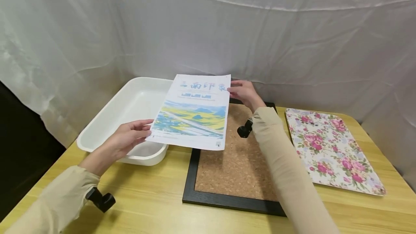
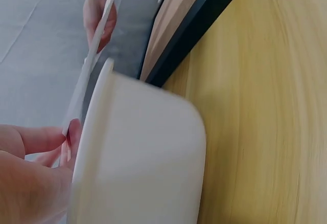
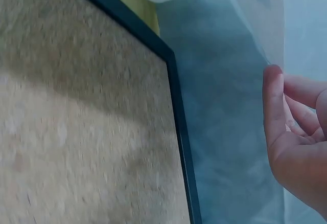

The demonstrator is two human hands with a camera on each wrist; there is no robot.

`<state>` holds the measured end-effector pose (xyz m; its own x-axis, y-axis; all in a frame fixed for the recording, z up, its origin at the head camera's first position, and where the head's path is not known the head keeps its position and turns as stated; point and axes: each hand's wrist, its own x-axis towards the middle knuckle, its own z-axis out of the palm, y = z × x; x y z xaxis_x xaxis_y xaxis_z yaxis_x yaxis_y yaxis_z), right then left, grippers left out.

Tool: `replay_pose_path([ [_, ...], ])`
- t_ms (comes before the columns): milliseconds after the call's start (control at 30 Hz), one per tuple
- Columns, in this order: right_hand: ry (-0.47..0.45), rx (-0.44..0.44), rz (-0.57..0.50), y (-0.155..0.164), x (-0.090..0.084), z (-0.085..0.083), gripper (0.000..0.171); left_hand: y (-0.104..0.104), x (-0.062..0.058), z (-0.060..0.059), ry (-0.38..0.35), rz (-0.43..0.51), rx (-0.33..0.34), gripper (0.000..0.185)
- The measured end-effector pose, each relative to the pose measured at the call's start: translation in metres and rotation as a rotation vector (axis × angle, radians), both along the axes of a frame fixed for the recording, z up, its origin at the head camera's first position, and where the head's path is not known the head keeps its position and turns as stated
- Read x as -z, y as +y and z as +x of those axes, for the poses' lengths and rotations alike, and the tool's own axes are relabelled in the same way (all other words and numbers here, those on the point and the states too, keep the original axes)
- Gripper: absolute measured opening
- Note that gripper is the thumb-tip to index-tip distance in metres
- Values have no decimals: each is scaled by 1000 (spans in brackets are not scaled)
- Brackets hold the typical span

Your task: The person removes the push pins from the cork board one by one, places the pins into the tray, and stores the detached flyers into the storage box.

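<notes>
A printed sheet of paper (image 1: pixel 195 115), with blue lettering and a yellow-and-blue landscape, is held up between both hands. My left hand (image 1: pixel 128 138) pinches its lower left corner between thumb and fingers, as the left wrist view also shows. At the upper right edge, my right hand (image 1: pixel 245 93) pinches the paper; the right wrist view shows thumb and fingertips meeting on it. Below the sheet lies a cork board (image 1: pixel 234 169) in a black frame, its upper left part hidden by the paper. The sheet also overlaps the right side of a white plastic tub (image 1: pixel 113 111).
A board with a pink rose pattern (image 1: pixel 331 151) lies on the right of the wooden table (image 1: pixel 146 198). Pale cloth (image 1: pixel 208 28) hangs behind and along the sides. Each sleeve carries a black wrist camera mount (image 1: pixel 101 199).
</notes>
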<state>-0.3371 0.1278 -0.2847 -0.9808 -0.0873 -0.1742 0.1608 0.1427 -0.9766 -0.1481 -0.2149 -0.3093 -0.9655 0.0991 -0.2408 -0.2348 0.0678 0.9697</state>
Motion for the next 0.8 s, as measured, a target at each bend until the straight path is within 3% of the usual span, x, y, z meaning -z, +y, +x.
replay_pose_path([
  [133, 10, 8, -43, -6, -1, -1, 45, -12, -2, -4, -1, 18, 17, 60],
  [333, -36, 14, -59, -23, 11, 8, 42, -40, 2, -3, 11, 8, 65, 64],
  [433, -34, -3, -85, -39, 13, 12, 42, -58, 4, -1, 15, 3, 53, 60],
  [600, 9, -40, -139, -68, 7, 16, 40, -90, 4, 5, 22, 82, 25, 34],
  [800, 13, -54, -169, -94, 3, 21, 37, -115, -5, 12, 11, 66, 17, 41],
])
